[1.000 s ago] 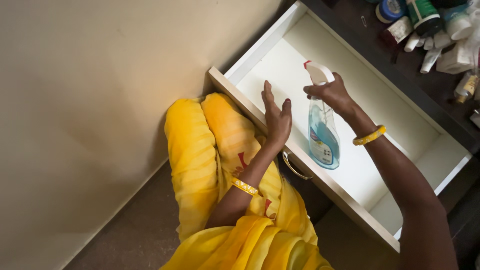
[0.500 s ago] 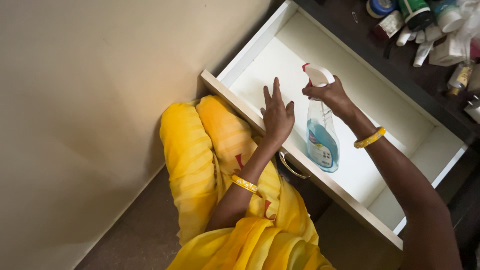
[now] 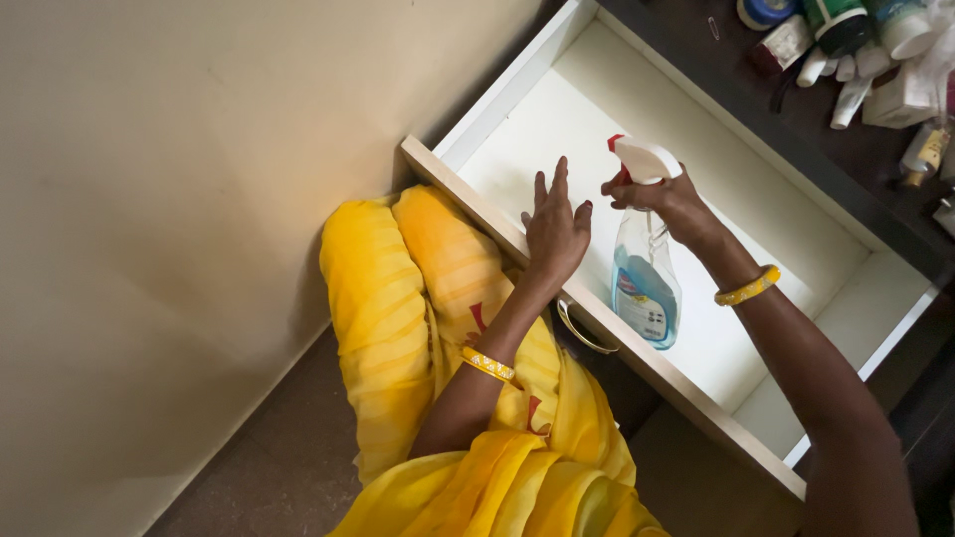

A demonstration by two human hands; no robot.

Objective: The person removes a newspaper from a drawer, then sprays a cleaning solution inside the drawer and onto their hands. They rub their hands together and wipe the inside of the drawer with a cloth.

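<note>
Home bedroom: dresser drawer, toiletries on top.

A dark wooden counter runs along the upper right, and a huddle of small toiletries sits on it: a round blue-lidded jar, a green-capped bottle, several white tubes lying side by side, and a small amber bottle near the right edge. A plain cream wall fills the left side, meeting a brown floor at the bottom. Bright yellow draped fabric with a few red marks lies folded between the wall and the counter.
</note>
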